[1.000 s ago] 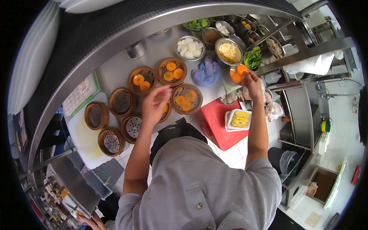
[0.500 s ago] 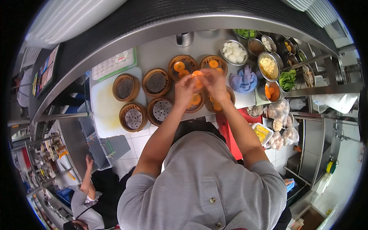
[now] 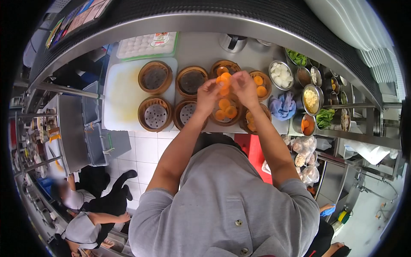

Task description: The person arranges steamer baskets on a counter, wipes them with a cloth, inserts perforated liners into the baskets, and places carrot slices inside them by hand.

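Note:
My left hand (image 3: pixel 208 97) is closed on a few thin round carrot slices (image 3: pixel 225 79), held up above the bamboo steamers. My right hand (image 3: pixel 245 89) meets them from the other side, its fingers drawn together at their edge and slightly blurred. Directly below, a bamboo steamer (image 3: pixel 212 118) holds several carrot slices (image 3: pixel 230 112). More slices lie in the steamer on the right (image 3: pixel 269 79) and in the one behind my hands (image 3: pixel 228 64), which they partly cover. Under my right forearm, another steamer (image 3: pixel 268 112) also contains slices.
To the left, steamers with perforated liners (image 3: pixel 155 116) stand partly on a white cutting board (image 3: pixel 122 92). An egg tray (image 3: pixel 139 47) lies behind. On the right are a bowl of white pieces (image 3: pixel 281 76), a blue cloth (image 3: pixel 282 107) and several ingredient bowls. Co-workers (image 3: pixel 92 222) are at lower left.
The camera view has turned, so the steamers and counter sit further right in it. Both hands stay together at the carrot slices. A second co-worker now shows at lower left.

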`<action>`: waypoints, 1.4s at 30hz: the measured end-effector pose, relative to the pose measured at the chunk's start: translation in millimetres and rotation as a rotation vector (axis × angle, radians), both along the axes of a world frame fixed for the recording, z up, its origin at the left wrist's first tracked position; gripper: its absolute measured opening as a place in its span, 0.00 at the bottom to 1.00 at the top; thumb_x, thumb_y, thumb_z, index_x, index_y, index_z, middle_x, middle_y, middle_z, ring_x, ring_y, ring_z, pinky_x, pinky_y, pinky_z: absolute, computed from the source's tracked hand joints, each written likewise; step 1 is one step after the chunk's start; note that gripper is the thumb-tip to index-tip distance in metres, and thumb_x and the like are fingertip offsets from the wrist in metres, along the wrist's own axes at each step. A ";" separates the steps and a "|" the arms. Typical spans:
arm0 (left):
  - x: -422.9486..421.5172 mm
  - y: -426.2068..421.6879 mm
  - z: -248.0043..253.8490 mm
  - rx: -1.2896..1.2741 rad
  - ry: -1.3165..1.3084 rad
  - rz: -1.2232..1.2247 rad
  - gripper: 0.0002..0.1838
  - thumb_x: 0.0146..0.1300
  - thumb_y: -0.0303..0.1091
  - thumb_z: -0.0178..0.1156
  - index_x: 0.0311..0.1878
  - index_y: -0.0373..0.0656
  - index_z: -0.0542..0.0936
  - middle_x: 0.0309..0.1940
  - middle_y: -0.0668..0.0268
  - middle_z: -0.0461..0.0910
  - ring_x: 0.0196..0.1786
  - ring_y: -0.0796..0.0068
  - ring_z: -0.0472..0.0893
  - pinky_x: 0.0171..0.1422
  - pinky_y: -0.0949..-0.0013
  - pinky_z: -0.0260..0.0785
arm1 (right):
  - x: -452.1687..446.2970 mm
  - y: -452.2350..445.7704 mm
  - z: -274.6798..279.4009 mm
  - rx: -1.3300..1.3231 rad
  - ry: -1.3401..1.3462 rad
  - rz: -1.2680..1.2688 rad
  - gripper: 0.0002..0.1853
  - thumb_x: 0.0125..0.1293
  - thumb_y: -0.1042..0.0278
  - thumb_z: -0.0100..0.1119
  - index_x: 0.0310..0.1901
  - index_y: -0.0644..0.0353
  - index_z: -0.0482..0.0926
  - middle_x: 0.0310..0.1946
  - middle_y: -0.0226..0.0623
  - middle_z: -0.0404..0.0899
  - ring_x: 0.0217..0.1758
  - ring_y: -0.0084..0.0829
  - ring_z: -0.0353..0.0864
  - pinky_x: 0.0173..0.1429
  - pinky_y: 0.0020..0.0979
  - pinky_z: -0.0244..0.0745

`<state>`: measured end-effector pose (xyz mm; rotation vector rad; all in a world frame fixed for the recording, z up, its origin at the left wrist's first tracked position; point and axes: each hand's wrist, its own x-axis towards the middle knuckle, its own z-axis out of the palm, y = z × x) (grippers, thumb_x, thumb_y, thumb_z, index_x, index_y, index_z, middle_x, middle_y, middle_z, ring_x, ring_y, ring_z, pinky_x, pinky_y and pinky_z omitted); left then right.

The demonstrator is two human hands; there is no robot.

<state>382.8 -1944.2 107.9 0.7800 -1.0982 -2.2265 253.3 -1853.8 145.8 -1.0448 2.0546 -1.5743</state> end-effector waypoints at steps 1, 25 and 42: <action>2.2 -2.4 -0.2 0.020 0.002 0.001 0.14 0.71 0.36 0.66 0.53 0.38 0.82 0.43 0.65 0.85 0.43 0.77 0.85 0.46 0.71 0.81 | -4.4 -3.0 -2.5 -0.019 -0.086 0.025 0.04 0.70 0.75 0.63 0.43 0.63 0.78 0.33 0.31 0.83 0.34 0.17 0.80 0.39 0.23 0.75; 99.8 -79.4 -4.4 -0.271 -0.150 -0.047 0.15 0.67 0.33 0.69 0.53 0.38 0.83 0.39 0.67 0.85 0.42 0.81 0.82 0.50 0.74 0.75 | 39.3 -72.2 -3.5 0.217 -0.236 0.287 0.14 0.68 0.62 0.69 0.51 0.58 0.84 0.42 0.33 0.86 0.45 0.25 0.83 0.54 0.28 0.78; 137.4 -101.9 2.6 -0.318 -0.320 0.092 0.16 0.68 0.32 0.67 0.55 0.35 0.82 0.43 0.64 0.83 0.45 0.77 0.81 0.52 0.71 0.75 | 57.3 -129.0 -63.1 0.291 0.037 0.346 0.08 0.67 0.68 0.66 0.44 0.61 0.83 0.34 0.37 0.87 0.36 0.28 0.84 0.45 0.31 0.79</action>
